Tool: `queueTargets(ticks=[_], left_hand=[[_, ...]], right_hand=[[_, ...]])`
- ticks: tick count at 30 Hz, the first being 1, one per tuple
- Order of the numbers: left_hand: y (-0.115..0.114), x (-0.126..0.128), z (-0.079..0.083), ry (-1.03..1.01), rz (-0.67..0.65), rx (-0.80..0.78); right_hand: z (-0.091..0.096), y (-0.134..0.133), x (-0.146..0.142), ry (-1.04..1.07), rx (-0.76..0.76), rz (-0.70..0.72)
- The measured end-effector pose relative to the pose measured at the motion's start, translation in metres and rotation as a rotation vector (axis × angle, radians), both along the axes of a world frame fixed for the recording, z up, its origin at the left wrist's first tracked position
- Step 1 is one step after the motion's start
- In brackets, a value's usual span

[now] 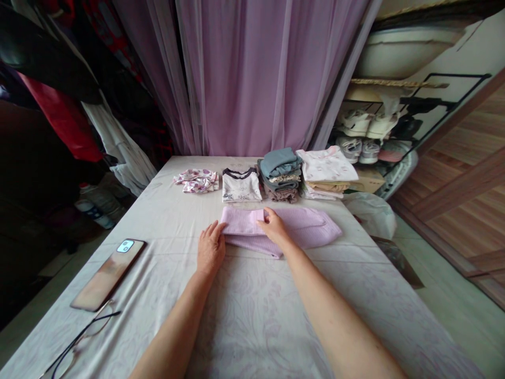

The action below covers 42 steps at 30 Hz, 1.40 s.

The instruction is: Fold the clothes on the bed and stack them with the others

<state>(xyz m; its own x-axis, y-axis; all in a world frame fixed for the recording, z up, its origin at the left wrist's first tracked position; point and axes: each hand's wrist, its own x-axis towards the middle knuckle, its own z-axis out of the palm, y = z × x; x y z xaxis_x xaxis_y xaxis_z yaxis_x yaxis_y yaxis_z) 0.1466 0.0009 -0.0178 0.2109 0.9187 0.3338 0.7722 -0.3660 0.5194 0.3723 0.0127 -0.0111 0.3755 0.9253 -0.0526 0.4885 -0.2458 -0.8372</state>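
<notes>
A lilac ribbed garment (302, 218) lies partly folded across the middle of the table, its left part doubled over with a cuff-like band showing. My right hand (273, 227) pinches the cloth by that band, thumb and fingers closed on it. At the garment's left edge, my left hand (212, 243) rests with its fingers stretched forward, the tips touching the fold. Just behind the garment is a folded white shirt (241, 188) with a dark neckline. Whether the lilac piece is a top or trousers cannot be seen.
Along the back stand a crumpled floral cloth (197, 180), a pile of grey-blue and brown clothes (280, 176) and a pile topped by a white garment (329, 163). A phone (110, 273) and glasses (79, 339) lie on the left. Shoes (355, 123) fill a rack at the right.
</notes>
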Motion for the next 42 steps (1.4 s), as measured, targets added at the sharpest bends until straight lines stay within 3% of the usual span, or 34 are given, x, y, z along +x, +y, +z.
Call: queueTargets(ticks=[5,8,11,15,20,27,31,36,42], left_hand=[[-0.001,0.000,-0.002,0.054,-0.015,0.028],[-0.004,0.004,0.004,0.093,-0.041,-0.001],[-0.008,0.007,0.009,0.122,-0.078,-0.031],[-0.010,0.009,0.009,0.158,-0.067,-0.058],[-0.008,0.003,0.004,0.104,-0.088,-0.072],[-0.006,-0.008,-0.002,0.020,0.013,-0.050],[-0.007,-0.009,-0.003,0.007,0.027,-0.055],[-0.008,-0.010,0.000,-0.008,0.023,-0.056],[-0.009,-0.010,0.004,-0.034,0.091,0.004]], right_hand=[[0.007,-0.010,-0.004,-0.263,-0.009,0.002],[0.019,-0.016,-0.009,-0.442,0.070,0.023],[0.030,-0.019,-0.020,-0.589,0.158,0.243],[0.025,-0.018,-0.033,-0.702,-0.034,0.459],[0.017,-0.016,-0.030,-0.724,-0.141,0.490],[0.041,0.000,-0.048,-0.746,0.041,0.608],[0.035,0.018,-0.069,-0.727,0.031,0.714],[0.018,0.030,-0.076,-0.725,0.000,0.689],[0.021,0.019,-0.080,-0.732,0.133,0.608]])
